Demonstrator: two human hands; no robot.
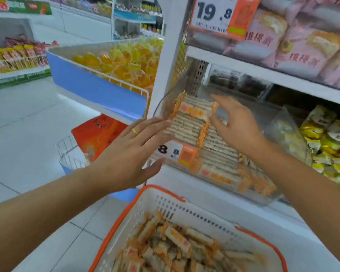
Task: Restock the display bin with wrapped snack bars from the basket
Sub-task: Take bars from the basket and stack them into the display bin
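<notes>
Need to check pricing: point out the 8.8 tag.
The 8.8 tag hangs on the bin's front left corner, just below the left hand's fingertips.

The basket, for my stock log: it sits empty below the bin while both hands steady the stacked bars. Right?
Not empty: the head view shows the basket holding many loose bars. Both the left hand and right hand do steady the stacked bars.

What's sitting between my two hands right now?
In the head view, a stack of wrapped snack bars lies between the left hand and right hand, at the display bin.
</notes>
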